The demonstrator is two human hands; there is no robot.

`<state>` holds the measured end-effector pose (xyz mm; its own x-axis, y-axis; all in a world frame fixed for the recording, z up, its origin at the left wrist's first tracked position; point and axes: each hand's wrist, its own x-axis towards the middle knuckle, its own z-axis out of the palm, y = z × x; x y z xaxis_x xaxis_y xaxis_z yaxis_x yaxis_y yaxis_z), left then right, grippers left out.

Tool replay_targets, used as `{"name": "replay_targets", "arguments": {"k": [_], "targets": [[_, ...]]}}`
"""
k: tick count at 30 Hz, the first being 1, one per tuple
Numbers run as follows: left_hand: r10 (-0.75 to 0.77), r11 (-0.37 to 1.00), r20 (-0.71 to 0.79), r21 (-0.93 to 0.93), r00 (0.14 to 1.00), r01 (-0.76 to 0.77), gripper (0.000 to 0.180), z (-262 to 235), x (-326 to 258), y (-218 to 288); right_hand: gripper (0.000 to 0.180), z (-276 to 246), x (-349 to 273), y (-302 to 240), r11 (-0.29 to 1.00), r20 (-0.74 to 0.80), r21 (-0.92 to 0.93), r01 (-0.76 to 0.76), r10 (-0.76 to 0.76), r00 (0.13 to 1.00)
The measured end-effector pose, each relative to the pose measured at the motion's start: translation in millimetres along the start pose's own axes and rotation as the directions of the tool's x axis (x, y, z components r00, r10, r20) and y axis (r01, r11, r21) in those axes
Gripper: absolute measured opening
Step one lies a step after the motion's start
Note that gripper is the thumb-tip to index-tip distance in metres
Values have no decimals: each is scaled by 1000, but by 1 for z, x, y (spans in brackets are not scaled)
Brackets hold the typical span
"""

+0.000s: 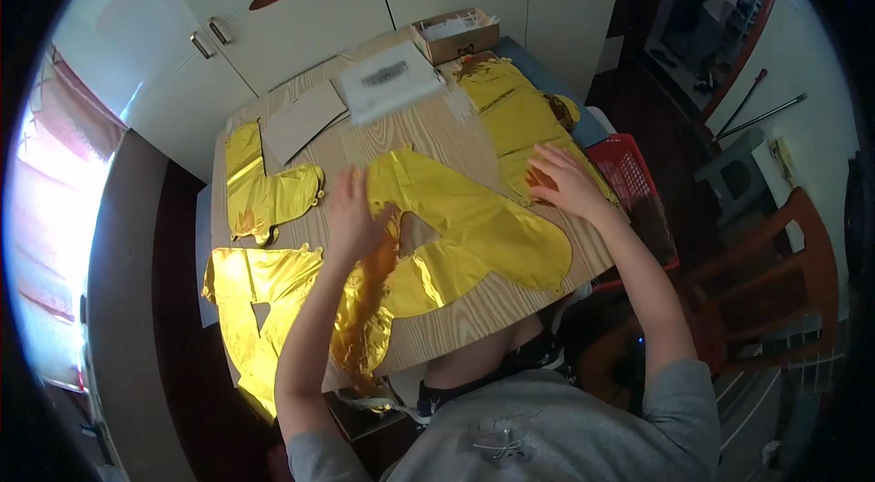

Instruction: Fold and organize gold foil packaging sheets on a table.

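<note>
A flat gold foil balloon shaped like a letter [474,227] lies in the middle of a small wooden table [456,323]. My left hand [354,213] rests flat on its left limb, fingers spread. My right hand [565,179] presses down where this balloon meets another gold foil balloon [515,113] at the table's right side. Two further gold balloons lie at the left, one [264,190] on the table, one [251,300] hanging over the near left edge. Neither hand grips anything.
A white packet [387,79], a grey card sheet [301,117] and an open cardboard box [456,34] sit at the table's far end. White cupboard doors [301,17] stand behind. A red crate [629,174] and a wooden chair [775,291] are to the right.
</note>
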<state>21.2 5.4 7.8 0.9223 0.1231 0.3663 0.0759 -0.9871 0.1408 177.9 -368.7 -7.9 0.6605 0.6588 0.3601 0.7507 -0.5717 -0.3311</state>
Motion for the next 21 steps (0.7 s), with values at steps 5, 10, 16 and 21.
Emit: {"name": "replay_targets", "arguments": {"k": [5, 10, 16, 21], "targets": [[140, 990, 206, -55, 968, -131, 73, -13, -11, 61, 33, 19, 3, 18, 981, 50, 173, -92, 85, 995], [297, 926, 112, -277, 948, -257, 55, 9, 28, 86, 24, 27, 5, 14, 975, -94, 171, -145, 163, 982], [458, 823, 19, -386, 889, -416, 40, 44, 48, 138, 18, 22, 10, 8, 972, -102, 107, -209, 219, 970], [481, 777, -91, -417, 872, -472, 28, 60, 58, 163, 18, 24, 9, 15, 904, -115, 322, -281, 332, 936]]}}
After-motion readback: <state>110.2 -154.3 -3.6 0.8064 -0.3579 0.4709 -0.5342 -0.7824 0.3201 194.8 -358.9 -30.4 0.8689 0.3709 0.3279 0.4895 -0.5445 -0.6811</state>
